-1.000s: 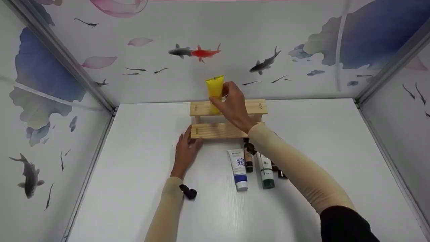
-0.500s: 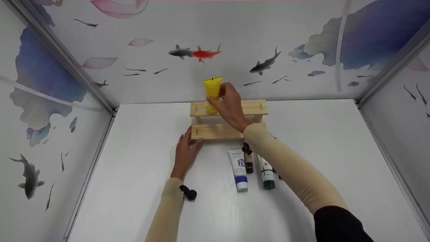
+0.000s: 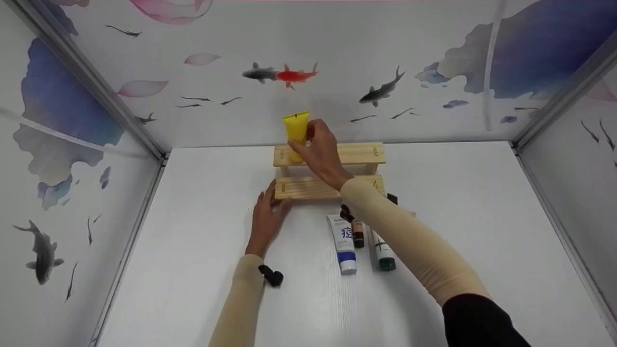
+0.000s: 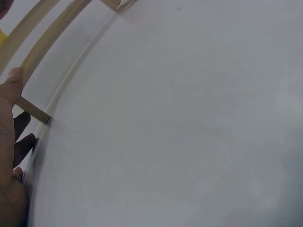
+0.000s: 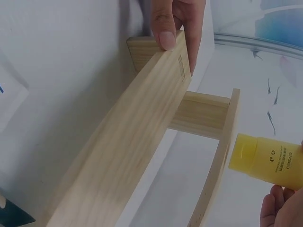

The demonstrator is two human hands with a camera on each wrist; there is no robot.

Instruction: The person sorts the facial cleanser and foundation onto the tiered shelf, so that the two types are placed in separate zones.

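We find the left hand [image 3: 266, 212] gripping the wooden rack [image 3: 306, 189], the right hand [image 3: 320, 148] pinching the yellow tube [image 3: 295, 128] cap-down at the upper board [image 3: 359, 153], contact unclear. Release before seating could, we judge, topple it.

rack [image 3: 313, 188] is at the back of the table [image 3: 193, 231], tube [image 3: 295, 127] in the right hand [image 3: 320, 150] over its back shelf's left end. left hand [image 3: 266, 217] is on the front shelf's left end, other tubes [image 3: 343, 248] lying in front, kinda rightward.
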